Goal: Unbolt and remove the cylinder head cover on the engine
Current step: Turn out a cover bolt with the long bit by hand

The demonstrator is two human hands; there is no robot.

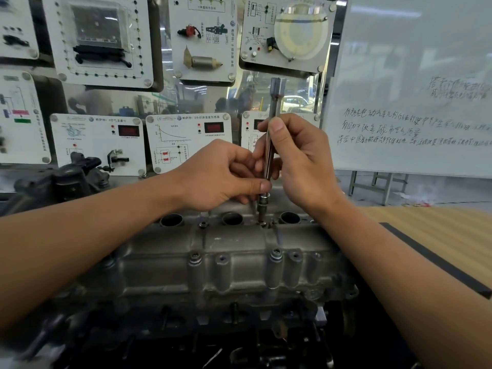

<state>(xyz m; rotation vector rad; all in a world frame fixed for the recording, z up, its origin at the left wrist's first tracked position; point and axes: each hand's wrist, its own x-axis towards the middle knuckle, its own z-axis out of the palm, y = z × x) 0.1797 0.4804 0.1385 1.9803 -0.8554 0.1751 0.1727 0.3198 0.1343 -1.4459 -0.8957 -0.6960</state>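
The grey cylinder head cover (pixel 229 251) lies on the engine, low in the middle of view. Above its far edge the left hand (pixel 221 177) pinches the lower end of a socket extension bar (pixel 272 145) between thumb and curled fingers. The bar stands nearly upright, tip down at a bolt (pixel 262 223) in the cover's top. The right hand (pixel 298 161) grips the shaft higher up, thumb pressed along it. Beyond the cover's right end stands a whiteboard (pixel 415 102)

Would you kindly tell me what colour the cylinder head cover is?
The cylinder head cover is dull metallic grey; the head view shows it best.
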